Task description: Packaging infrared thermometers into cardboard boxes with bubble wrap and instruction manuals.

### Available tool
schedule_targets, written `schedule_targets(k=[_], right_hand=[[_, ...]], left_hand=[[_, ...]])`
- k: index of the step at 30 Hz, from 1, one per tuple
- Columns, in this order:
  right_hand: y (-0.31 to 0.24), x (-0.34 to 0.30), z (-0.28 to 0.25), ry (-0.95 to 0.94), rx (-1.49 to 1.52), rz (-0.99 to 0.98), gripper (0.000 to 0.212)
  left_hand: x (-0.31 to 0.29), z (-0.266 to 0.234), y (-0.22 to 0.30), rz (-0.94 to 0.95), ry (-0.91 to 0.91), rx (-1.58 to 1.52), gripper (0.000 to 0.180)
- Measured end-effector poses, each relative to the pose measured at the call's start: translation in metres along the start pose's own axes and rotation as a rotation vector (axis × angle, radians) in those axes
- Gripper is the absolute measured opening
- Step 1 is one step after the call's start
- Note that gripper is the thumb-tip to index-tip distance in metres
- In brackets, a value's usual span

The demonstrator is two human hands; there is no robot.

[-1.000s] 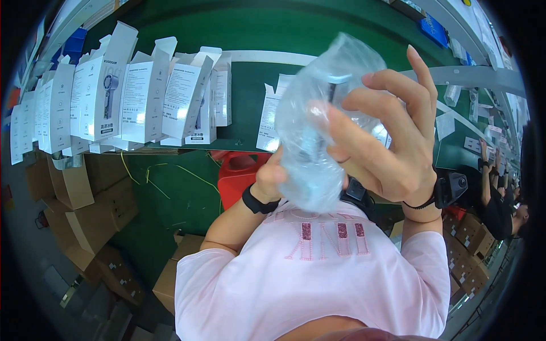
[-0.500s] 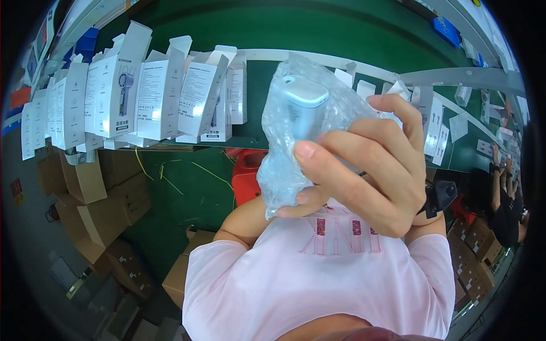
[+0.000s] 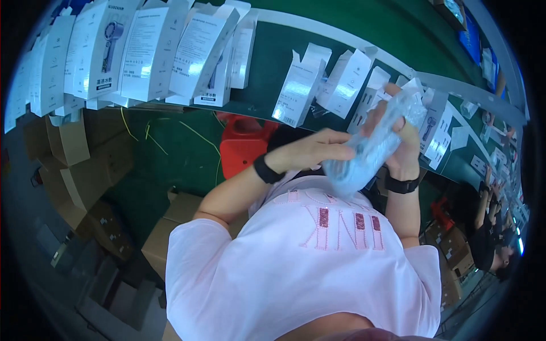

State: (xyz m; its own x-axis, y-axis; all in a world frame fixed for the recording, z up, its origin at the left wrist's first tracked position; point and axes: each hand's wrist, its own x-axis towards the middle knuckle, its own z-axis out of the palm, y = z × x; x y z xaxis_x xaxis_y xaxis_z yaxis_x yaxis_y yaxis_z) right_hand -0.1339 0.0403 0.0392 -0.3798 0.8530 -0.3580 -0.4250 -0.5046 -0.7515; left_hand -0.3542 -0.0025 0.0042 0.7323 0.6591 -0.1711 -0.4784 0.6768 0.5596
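In front of my chest, tilted, is a clear bubble-wrap bag [image 3: 364, 153] with a pale blue device inside; blur hides its details. My right hand [image 3: 402, 142] grips the bag's upper part from the right, fingers curled around behind it. From the left, my left hand [image 3: 321, 149] reaches in with thumb and fingers closed on the bag's side, somewhat smeared by motion. Just beyond the hands, on the green table, stand an opened white box [image 3: 300, 85] and another white box [image 3: 345, 82], flaps up.
A row of white printed boxes [image 3: 145, 54] lines the table at left. More white boxes [image 3: 437, 128] stand to the right. Below the table edge are a red stool [image 3: 242, 145] and brown cartons [image 3: 91, 165]. A co-worker in black [image 3: 486, 238] is at far right.
The bagged device has moved down and right, away from the camera, and has tilted. My left hand and both wrists have come into view. The view has shifted, showing more boxes.
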Motion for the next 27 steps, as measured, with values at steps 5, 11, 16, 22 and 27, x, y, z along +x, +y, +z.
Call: schedule_targets(k=[5, 11, 16, 22, 27], right_hand=[[-0.034, 0.016, -0.055, 0.552, 0.055, -0.071, 0.039], [-0.046, 0.080, -0.030, 0.546, 0.164, -0.357, 0.033], [-0.055, 0.105, 0.014, 0.324, 0.235, -0.514, 0.037], [-0.031, 0.145, 0.052, -0.377, 0.461, -0.364, 0.031], [-0.028, 0.146, 0.069, -0.993, 0.650, -0.363, 0.029]], left_hand=[[0.019, -0.112, 0.057, 0.105, 0.948, 1.095, 0.054], [0.071, -0.211, 0.008, -0.323, 0.889, 1.120, 0.049], [0.024, -0.096, 0.035, 0.034, 0.796, 1.163, 0.034], [0.000, -0.022, 0.047, 0.178, 0.770, 0.835, 0.037], [-0.013, 0.017, 0.047, 0.121, 0.704, -0.129, 0.038]])
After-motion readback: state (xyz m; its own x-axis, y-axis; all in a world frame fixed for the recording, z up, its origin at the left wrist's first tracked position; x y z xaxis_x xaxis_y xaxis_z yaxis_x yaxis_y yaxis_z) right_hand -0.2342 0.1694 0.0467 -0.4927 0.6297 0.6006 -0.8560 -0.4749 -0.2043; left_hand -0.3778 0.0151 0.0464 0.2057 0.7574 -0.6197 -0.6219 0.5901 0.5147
